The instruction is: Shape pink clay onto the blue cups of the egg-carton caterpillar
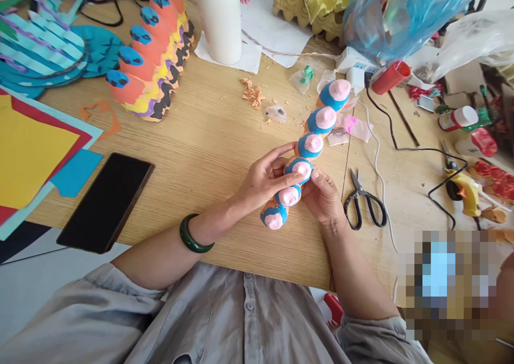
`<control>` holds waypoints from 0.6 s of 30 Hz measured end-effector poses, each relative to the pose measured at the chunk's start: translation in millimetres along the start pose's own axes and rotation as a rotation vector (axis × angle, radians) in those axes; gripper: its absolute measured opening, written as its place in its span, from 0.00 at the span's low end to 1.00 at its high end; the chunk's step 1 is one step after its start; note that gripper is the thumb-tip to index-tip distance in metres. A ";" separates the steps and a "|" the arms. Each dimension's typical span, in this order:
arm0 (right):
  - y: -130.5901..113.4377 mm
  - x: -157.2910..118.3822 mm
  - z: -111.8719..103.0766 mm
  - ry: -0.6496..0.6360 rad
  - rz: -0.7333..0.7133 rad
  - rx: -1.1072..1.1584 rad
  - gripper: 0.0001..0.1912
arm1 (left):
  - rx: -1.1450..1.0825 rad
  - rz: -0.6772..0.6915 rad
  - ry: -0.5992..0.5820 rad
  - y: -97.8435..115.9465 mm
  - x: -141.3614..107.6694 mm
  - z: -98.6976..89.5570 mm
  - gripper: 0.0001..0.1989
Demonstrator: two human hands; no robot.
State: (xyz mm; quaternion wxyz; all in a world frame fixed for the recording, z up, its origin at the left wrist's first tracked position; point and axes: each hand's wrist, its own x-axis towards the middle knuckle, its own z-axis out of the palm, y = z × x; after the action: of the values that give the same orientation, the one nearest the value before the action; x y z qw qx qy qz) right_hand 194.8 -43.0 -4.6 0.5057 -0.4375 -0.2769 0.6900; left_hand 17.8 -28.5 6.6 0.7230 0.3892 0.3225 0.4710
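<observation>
Between my hands, above the table, is a long strip of egg carton (314, 145) with several cups, tilted up to the right. Each cup is coated in orange and blue, with a pink peaked lump on top. My left hand (267, 174), below a dark green bangle (196, 234), grips the strip from the left, its thumb across one cup. My right hand (324, 195) pinches the strip's right side near the middle, with some fingers hidden behind it. Black-handled scissors (363, 201) lie just right of my right hand.
A dark phone (106, 201) and coloured sheets (36, 155) lie left. Behind stand a painted egg-carton strip (155, 53) and a white bottle (221, 21). Orange scraps (252, 93), cables, a red cylinder (391, 77) and a yellow glue gun (466, 190) are around. The lower right is blurred out.
</observation>
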 end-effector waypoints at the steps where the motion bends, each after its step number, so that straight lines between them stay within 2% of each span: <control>1: 0.3 0.0 0.2 0.005 -0.002 0.005 0.21 | 0.025 0.022 0.012 -0.4 -0.6 0.0 0.39; 8: 1.9 -0.8 7.4 0.038 -0.066 0.007 0.19 | 0.156 0.058 -0.017 -2.6 -1.8 -1.3 0.44; 12: 2.9 -2.0 11.4 0.058 -0.113 0.006 0.18 | 0.214 0.072 0.025 -2.7 -2.8 0.0 0.40; 16: 0.9 -3.0 12.1 0.059 -0.181 -0.052 0.16 | 0.144 0.035 -0.016 3.8 -3.9 0.9 0.41; 18: -0.3 -3.9 12.0 0.061 -0.222 -0.076 0.15 | 0.066 -0.042 -0.020 8.3 -3.9 0.5 0.39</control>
State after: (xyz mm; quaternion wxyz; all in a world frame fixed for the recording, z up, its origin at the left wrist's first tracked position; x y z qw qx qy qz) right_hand 184.8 -45.8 2.5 0.5702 -0.4437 -0.3340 0.6053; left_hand 13.4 -30.2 14.4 0.7228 0.4105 0.3387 0.4408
